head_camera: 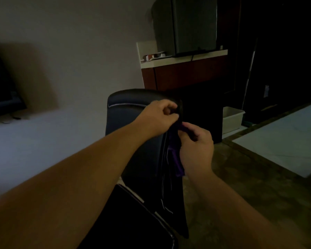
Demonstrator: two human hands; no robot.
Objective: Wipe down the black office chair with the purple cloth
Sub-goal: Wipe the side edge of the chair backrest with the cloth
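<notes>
Head view: nearest, both forearms reach forward over the dark seat of the black office chair toward its backrest, which stands upright with its right edge turned to the camera. The right hand is closed, fingers pinched on the upper end of the purple cloth, which hangs down along that side edge, its long axis vertical and parallel to the edge. The left hand sits just above and slightly farther away, fingers curled shut around the top corner of the backrest edge, touching the cloth's upper end or just beside it; the light is too dim to tell which. The cloth lies directly below the hands, so wiping would likely run down the edge, led by the right hand. Beyond stands a wooden cabinet.
</notes>
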